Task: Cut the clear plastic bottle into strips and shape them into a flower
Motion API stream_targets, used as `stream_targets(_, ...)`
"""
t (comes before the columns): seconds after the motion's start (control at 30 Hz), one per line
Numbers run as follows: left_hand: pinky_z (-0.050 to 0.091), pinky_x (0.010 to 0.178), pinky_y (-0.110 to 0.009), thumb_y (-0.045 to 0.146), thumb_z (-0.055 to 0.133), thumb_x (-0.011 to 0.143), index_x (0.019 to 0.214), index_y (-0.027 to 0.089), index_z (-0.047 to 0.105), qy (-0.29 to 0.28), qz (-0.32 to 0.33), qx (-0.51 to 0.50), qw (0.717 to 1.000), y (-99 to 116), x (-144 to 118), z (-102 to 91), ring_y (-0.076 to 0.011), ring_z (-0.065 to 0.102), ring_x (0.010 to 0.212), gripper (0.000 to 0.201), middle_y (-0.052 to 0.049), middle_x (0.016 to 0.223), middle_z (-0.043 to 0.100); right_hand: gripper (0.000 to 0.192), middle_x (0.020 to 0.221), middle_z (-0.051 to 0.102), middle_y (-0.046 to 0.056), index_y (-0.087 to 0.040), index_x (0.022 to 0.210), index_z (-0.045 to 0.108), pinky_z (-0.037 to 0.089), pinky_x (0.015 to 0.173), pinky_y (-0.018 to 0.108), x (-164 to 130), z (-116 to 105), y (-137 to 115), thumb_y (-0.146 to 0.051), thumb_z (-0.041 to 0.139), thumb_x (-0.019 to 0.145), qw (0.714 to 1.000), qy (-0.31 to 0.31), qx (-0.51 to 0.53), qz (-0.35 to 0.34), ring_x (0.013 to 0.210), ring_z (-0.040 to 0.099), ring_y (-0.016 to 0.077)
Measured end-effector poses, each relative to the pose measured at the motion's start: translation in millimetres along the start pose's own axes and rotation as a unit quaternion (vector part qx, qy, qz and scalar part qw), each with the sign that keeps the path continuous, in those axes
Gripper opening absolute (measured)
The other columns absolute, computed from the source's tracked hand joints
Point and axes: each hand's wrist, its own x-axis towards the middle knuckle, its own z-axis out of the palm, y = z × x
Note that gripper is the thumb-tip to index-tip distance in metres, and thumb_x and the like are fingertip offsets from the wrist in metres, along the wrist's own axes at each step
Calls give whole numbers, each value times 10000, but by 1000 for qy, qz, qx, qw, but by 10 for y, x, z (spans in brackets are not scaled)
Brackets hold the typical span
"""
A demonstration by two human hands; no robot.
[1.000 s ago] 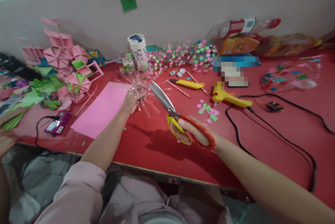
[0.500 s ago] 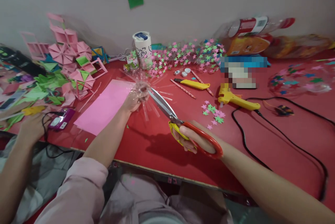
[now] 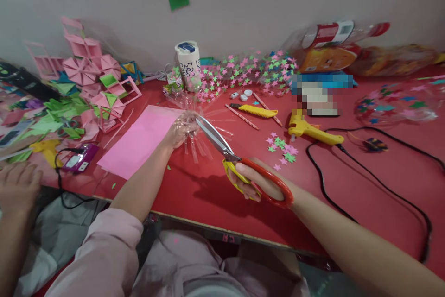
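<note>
My left hand (image 3: 184, 126) is closed on a clear plastic piece cut into strips (image 3: 205, 142), which fan out all round it like a burst. It looks like part of a cut bottle, but the fingers hide its middle. In my right hand (image 3: 248, 183) is a pair of scissors (image 3: 222, 146) with one red and one yellow handle. Their blades point up and left, the tips reaching the plastic by my left fingers. Whether the tips cut into a strip is too small to tell. Pink paper sheets (image 3: 139, 142) lie beneath and beside my left wrist.
To the right lie a yellow glue gun (image 3: 316, 133) with a black cord, star cutouts (image 3: 281, 148) and a yellow utility knife (image 3: 257, 111). A white cup (image 3: 188, 65) stands behind. At left, a co-worker's hand (image 3: 19, 186) is near a purple power strip (image 3: 81, 158).
The co-worker's hand has drawn back left from the yellow glue gun beside the purple power strip. My left hand has turned slightly around the plastic; the scissors have barely moved.
</note>
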Motion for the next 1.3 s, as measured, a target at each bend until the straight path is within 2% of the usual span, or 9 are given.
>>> stream_targets(0.07,439,501,-214,271,799,673,994,213,648,-38,5,-4,999,22,-18,11,-116,613,615,359,0,775,651,500,402,436,-75,-205,734,497,477,463,257,5,1,10,-664,414,917,1000,2,4,-2,361,409,94)
stream_targets(0.17,379,447,-194,251,823,572,959,215,639,-102,21,-10,995,37,-29,26,-73,527,516,430,24,739,633,503,399,428,-78,-206,730,496,477,463,256,9,4,22,-666,416,915,1000,2,7,1,358,404,93)
stream_targets(0.23,374,443,-190,249,816,559,954,213,634,-117,27,-5,993,31,-26,27,-64,503,498,436,26,741,630,503,401,422,-81,-206,725,496,481,469,256,9,8,22,-665,417,914,1000,2,8,3,361,400,91)
stream_targets(0.47,393,464,-210,277,805,581,978,224,633,-123,26,5,992,-9,-9,12,-76,507,508,436,20,751,629,523,373,382,-97,-218,673,462,455,443,243,12,37,-37,-695,436,884,999,22,-1,23,320,386,80)
stream_targets(0.7,375,443,-203,254,825,559,923,218,628,-120,25,-9,992,37,-30,39,-78,502,494,416,36,666,587,508,353,391,-99,-227,633,429,453,424,243,17,50,-45,-676,489,864,997,53,-20,49,299,396,79)
stream_targets(0.9,336,428,-188,238,837,532,852,216,627,-104,20,-27,994,51,-26,19,-67,478,477,383,60,591,531,523,399,392,-102,-222,690,447,438,442,252,-5,35,-38,-718,467,852,999,45,-11,24,318,379,75)
stream_targets(1.03,340,442,-175,198,827,551,855,206,623,-137,20,-55,989,44,-9,6,-47,467,465,366,72,580,507,516,470,416,-89,-210,747,474,496,560,283,-17,6,-55,-709,451,874,999,21,-15,-25,396,405,78)
stream_targets(1.17,347,439,-182,170,799,540,812,190,614,-132,11,-43,990,51,13,-32,-46,472,490,329,43,671,570,510,449,416,-88,-207,754,480,516,580,291,-14,-10,-41,-698,445,886,999,-15,-38,-11,399,423,84)
stream_targets(1.3,356,456,-192,134,753,534,783,189,612,-129,17,-33,991,65,27,-80,-60,486,529,291,21,707,592,515,428,409,-90,-204,733,486,503,532,272,-7,4,-21,-690,435,894,999,-12,-46,3,369,414,80)
